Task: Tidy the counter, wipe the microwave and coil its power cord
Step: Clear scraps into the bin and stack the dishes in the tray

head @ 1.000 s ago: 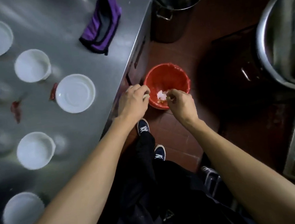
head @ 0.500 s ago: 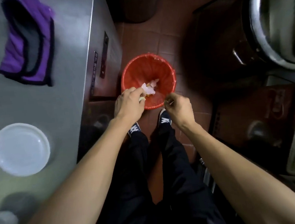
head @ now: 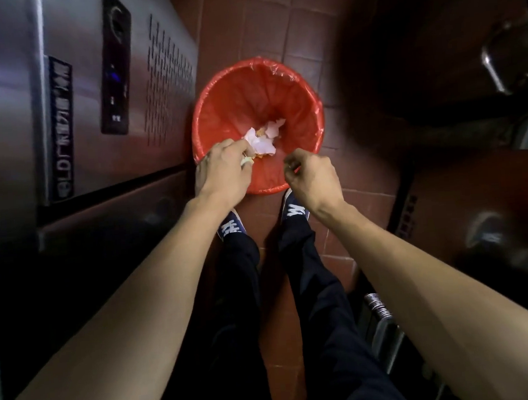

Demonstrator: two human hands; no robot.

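Both hands are held over the near rim of a round red bin lined with a red plastic bag [head: 253, 73], which stands on the brown tiled floor [head: 330, 28] just ahead of the person's dark blue sneakers [head: 231, 228]. The left hand [head: 221, 168] is curled, pinching a small pale crumpled scrap [head: 247, 160] at its fingertips, directly above the bin's near-left rim. White crumpled paper waste [head: 263, 139] lies inside the bin, just beyond and slightly right of that hand, so the drop is judged to be straight down and a little forward. No clear long axis is shown by the scrap. The right hand [head: 313, 176] is loosely curled over the near-right rim; whether anything is held in it cannot be told. The left hand is the nearer to the waste.

The steel cabinet front [head: 87, 87] rises on the left. A vertical black label [head: 62, 128] carries pale lettering, too blurred to be read. White marks are seen on the sneakers, not legible. Microwave, cord and bench top are out of view.
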